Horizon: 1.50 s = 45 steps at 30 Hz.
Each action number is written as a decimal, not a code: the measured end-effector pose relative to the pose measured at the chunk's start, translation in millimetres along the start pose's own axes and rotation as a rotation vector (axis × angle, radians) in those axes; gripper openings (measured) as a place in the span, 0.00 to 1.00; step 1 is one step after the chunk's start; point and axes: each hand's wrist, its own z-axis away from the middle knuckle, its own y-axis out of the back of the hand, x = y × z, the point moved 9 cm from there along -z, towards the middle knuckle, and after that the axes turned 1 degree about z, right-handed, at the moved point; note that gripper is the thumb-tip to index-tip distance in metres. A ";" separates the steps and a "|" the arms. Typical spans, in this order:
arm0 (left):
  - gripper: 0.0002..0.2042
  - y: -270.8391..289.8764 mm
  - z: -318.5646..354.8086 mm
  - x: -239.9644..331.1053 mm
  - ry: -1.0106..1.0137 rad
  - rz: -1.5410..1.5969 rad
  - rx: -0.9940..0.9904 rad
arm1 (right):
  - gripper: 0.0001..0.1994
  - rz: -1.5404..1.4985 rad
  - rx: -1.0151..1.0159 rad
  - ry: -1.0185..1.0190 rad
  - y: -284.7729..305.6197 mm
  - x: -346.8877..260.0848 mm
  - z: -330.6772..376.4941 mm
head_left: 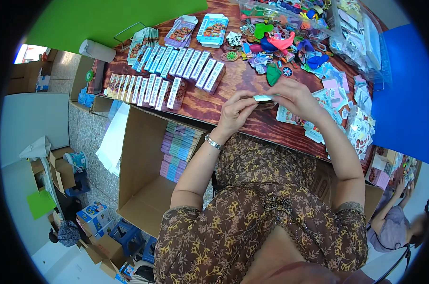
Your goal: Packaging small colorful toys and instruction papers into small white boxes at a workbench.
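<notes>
Both of my hands meet over the table's near edge around a small carton (263, 98) with a pale end face. My left hand (235, 111), a metal watch at its wrist, pinches the carton's left side. Fingers of my right hand (297, 97) close on its right end and hide part of it. Just under the right hand lie flat, unfolded printed cartons (290, 115). Beyond the fingers sits a green balloon-like piece (273, 74), beside a small round dark badge (287, 71).
Rows of filled-out small boxes (150, 92) stand at the table's left, with stacks of flat cartons (212, 29) behind. Clear bins (290, 14) of colourful trinkets line the back. A large cardboard box (143, 161) holding packed cartons stands below left. Another person (394, 217) works at right.
</notes>
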 end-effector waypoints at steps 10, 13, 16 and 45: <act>0.13 -6.0 20.6 -28.2 0.116 0.251 0.119 | 0.17 0.254 0.179 0.051 -15.5 -23.3 21.7; 0.13 -4.3 16.9 -19.4 0.097 0.257 0.169 | 0.19 0.307 0.174 0.045 -18.6 -29.4 23.9; 0.14 -1.6 7.0 4.1 -0.039 -0.021 0.108 | 0.21 0.436 0.149 0.163 -22.5 -38.8 27.8; 0.08 -6.2 -4.5 20.7 -0.098 -0.196 0.012 | 0.15 0.019 0.121 0.001 -25.7 11.2 29.7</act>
